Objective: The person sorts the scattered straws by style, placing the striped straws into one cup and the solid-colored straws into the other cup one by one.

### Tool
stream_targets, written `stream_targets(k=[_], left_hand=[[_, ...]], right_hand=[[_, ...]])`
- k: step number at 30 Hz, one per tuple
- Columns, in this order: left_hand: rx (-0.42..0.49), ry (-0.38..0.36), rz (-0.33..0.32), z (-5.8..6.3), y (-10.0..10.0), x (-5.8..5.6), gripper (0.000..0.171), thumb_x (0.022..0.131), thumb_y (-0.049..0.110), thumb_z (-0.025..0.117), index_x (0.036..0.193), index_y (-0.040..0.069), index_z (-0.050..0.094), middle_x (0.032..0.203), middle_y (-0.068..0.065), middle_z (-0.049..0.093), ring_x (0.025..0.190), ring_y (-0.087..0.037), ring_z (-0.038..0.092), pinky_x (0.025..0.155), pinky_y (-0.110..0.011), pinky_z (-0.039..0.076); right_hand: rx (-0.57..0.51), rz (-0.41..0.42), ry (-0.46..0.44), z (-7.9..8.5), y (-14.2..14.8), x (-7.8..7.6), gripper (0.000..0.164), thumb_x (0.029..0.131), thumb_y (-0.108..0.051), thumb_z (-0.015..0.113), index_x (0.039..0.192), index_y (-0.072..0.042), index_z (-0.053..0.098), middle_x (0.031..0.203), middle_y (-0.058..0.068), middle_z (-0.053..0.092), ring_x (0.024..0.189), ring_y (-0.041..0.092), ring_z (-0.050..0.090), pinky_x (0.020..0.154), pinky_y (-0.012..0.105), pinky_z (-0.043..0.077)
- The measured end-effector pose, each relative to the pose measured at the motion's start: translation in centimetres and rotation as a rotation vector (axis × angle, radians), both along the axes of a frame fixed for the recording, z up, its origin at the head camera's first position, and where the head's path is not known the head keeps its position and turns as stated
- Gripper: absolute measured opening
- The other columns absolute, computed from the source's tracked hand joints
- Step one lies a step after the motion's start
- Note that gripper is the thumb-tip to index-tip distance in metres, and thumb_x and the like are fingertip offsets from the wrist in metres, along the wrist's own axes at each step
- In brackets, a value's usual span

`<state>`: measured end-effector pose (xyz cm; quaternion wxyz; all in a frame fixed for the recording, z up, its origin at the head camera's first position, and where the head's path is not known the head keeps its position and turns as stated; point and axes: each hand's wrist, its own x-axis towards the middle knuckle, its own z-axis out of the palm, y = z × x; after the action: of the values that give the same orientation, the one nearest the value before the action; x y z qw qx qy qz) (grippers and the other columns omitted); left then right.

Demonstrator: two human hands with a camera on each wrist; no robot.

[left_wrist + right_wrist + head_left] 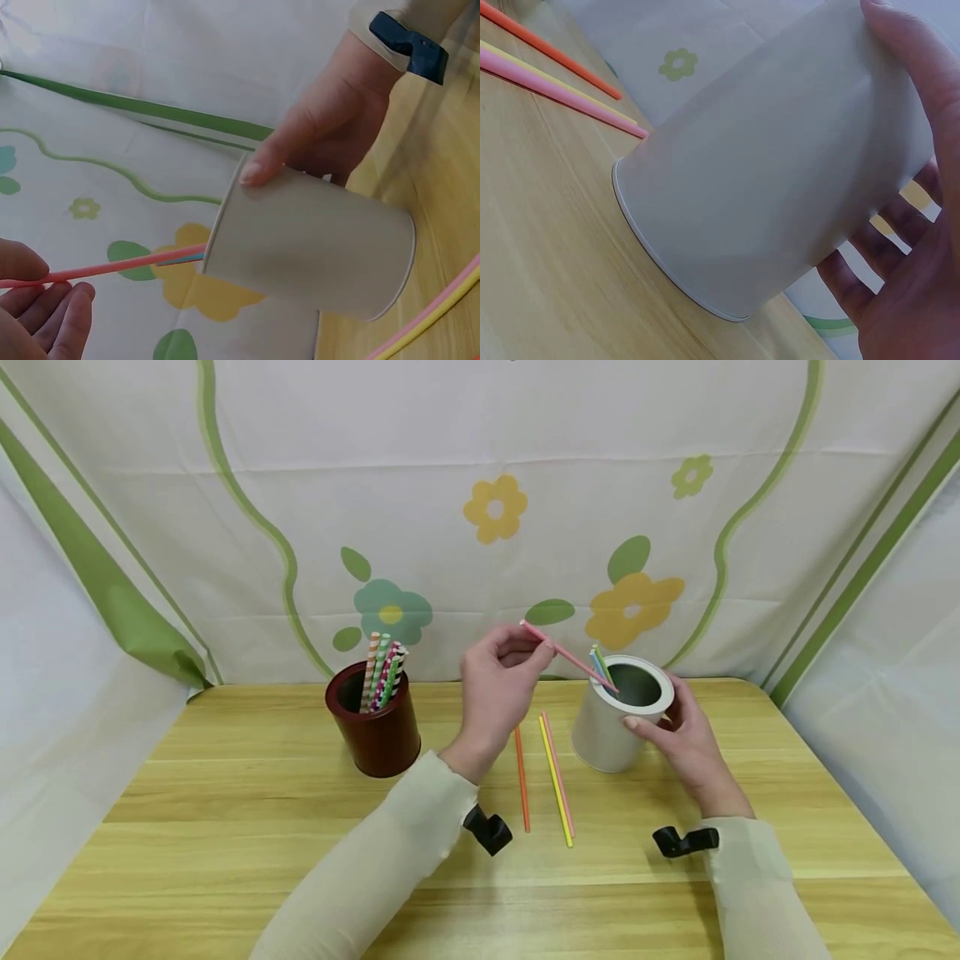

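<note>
My left hand [501,689] pinches a pink straw [566,653] between thumb and fingers, near its upper end. The straw slants down to the right, and its lower tip is inside the mouth of a white can [609,735]. In the left wrist view the pink straw [127,264] passes over the can's rim beside a blue one. My right hand [693,743] grips the can from its right side, thumb in front near the rim, fingers behind. A blue and a green straw [600,664] lean inside the can.
On the wooden table [225,827], an orange straw [522,781], a yellow straw [555,781] and another pink straw [558,768] lie between the hands. A dark red can [378,739] with several patterned straws [384,672] stands at left. A flowered cloth [450,443] hangs behind.
</note>
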<state>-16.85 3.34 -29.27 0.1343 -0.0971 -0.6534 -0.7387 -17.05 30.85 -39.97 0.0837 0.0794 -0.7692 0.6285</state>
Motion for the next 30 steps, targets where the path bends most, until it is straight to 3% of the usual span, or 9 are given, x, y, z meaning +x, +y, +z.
stream_targets(k=[14,23,28,30], left_hand=[[-0.241,-0.017,-0.111,-0.6,1.8,-1.2,0.006,0.097,0.005,0.078,0.102,0.003,0.079,0.102,-0.012,0.08,0.089,-0.015,0.075,0.083,-0.021,0.064],[-0.222,-0.123,-0.202,-1.2,2.6,-2.1,0.005,0.097,0.002,0.077,0.101,0.0,0.079,0.099,-0.013,0.08,0.094,-0.036,0.079,0.08,-0.031,0.067],[-0.241,-0.141,-0.215,-1.5,2.8,-2.4,0.005,0.097,0.003,0.076,0.101,0.0,0.078,0.098,-0.012,0.08,0.097,-0.039,0.079,0.079,-0.028,0.067],[-0.245,-0.144,-0.214,-1.6,3.1,-2.5,0.004,0.097,0.003,0.077,0.1,0.001,0.078,0.097,-0.011,0.08,0.091,-0.035,0.079,0.076,-0.027,0.066]], right_hand=[[0.011,-0.003,-0.015,0.1,0.1,0.0,0.077,0.097,-0.002,0.078,0.162,-0.021,0.04,0.147,-0.015,0.051,0.13,0.004,0.05,0.099,0.012,0.046],[0.027,-0.009,-0.014,0.1,0.0,0.0,0.077,0.097,-0.003,0.078,0.162,-0.02,0.04,0.146,-0.016,0.05,0.129,0.004,0.05,0.098,0.011,0.047],[0.011,-0.006,-0.013,0.1,0.0,0.0,0.077,0.097,-0.001,0.078,0.161,-0.019,0.04,0.145,-0.016,0.051,0.129,0.003,0.05,0.098,0.012,0.046],[0.003,-0.006,-0.013,0.1,0.0,0.0,0.076,0.097,-0.001,0.077,0.161,-0.019,0.04,0.145,-0.016,0.051,0.129,0.003,0.05,0.098,0.012,0.046]])
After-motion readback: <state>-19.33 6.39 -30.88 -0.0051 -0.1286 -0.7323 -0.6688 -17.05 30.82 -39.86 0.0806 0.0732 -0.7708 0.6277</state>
